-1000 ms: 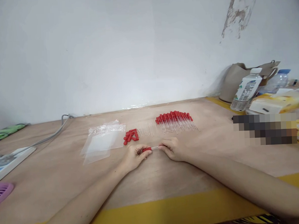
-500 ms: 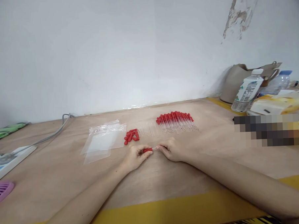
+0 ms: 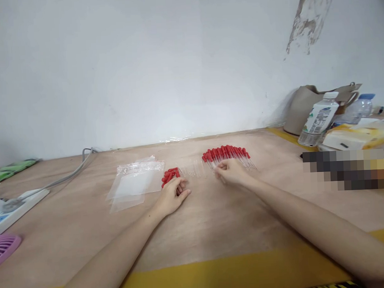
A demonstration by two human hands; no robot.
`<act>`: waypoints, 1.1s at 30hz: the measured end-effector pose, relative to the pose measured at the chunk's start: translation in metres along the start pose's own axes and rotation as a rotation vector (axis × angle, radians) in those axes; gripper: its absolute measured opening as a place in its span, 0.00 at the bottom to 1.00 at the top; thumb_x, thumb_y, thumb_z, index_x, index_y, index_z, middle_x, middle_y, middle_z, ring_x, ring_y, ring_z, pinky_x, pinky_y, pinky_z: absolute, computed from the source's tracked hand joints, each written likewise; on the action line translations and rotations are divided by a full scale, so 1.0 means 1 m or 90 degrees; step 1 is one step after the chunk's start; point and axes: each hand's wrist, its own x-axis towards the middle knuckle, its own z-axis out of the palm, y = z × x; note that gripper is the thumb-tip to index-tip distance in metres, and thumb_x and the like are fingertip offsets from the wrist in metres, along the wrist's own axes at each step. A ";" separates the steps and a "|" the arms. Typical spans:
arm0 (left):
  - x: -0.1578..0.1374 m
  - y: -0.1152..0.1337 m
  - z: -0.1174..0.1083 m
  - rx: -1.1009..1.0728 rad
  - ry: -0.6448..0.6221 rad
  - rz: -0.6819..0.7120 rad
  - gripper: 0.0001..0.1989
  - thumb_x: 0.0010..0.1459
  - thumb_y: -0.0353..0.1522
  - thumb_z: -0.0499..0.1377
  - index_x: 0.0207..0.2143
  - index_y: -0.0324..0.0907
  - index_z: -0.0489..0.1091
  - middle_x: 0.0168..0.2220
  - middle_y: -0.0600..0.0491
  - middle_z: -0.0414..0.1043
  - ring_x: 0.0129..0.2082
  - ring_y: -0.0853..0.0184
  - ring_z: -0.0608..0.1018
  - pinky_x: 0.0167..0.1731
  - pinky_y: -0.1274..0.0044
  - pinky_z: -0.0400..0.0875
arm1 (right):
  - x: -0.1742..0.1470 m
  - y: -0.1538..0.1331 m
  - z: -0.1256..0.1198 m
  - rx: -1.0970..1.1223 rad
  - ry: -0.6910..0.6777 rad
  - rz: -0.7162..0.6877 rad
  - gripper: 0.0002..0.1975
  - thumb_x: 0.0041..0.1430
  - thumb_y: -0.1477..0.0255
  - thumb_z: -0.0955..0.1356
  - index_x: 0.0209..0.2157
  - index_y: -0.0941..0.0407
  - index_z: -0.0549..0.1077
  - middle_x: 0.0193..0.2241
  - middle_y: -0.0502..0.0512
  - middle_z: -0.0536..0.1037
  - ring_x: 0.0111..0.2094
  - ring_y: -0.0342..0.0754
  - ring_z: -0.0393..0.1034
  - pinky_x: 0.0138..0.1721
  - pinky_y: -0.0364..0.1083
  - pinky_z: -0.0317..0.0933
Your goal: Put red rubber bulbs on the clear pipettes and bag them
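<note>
A wooden tabletop (image 3: 214,228) with a yellow front edge is seen below a white wall (image 3: 144,65). At the far right, a beige bag (image 3: 305,107), 2 bottles (image 3: 318,119) and a yellow pack (image 3: 357,136) are crowded together beside a blurred patch. At the far left lie a white power strip (image 3: 19,204) with a grey cable (image 3: 69,172), a green item (image 3: 10,169) against the wall and a purple slotted piece (image 3: 4,250) at the picture's edge.

Clear zip bags (image 3: 134,182) are stacked left of centre. Just to their right a small heap of red bulbs (image 3: 170,175) is found, then a row of bare glass tubes (image 3: 191,167), faint against the wood, and then a fan of finished droppers (image 3: 227,156), red tops toward the wall.

The left hand (image 3: 172,198) rests on the tabletop directly in front of the bulbs, its fingers curled loosely inward and nearly touching the heap; whether anything is held in that grip cannot be told. The right hand (image 3: 231,172) is stretched forward to the near edge of the droppers, fingertips brought together low over the glass tips at the fan's left side. A dropper seems pinched there, but the blur does not allow this to be confirmed. The 2 hands are set apart, with the tubes between them.
</note>
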 end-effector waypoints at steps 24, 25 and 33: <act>0.001 0.004 -0.001 0.026 -0.019 0.016 0.07 0.53 0.33 0.55 0.33 0.40 0.70 0.28 0.53 0.64 0.25 0.71 0.68 0.25 0.78 0.66 | 0.043 0.047 -0.012 -0.228 0.238 0.180 0.13 0.50 0.60 0.62 0.25 0.53 0.71 0.26 0.53 0.75 0.33 0.52 0.68 0.33 0.48 0.57; 0.001 0.004 -0.001 0.026 -0.018 0.016 0.07 0.53 0.33 0.55 0.33 0.40 0.70 0.28 0.53 0.64 0.25 0.71 0.68 0.25 0.78 0.65 | 0.042 0.045 -0.010 -0.229 0.250 0.168 0.13 0.50 0.60 0.62 0.25 0.53 0.71 0.27 0.53 0.75 0.33 0.52 0.68 0.33 0.47 0.57; 0.001 0.004 0.000 0.036 -0.028 0.023 0.07 0.53 0.33 0.55 0.34 0.40 0.69 0.29 0.53 0.64 0.25 0.71 0.68 0.26 0.78 0.65 | 0.032 -0.001 0.025 -0.253 0.131 -0.026 0.13 0.53 0.63 0.61 0.26 0.54 0.73 0.29 0.53 0.76 0.34 0.48 0.68 0.36 0.46 0.53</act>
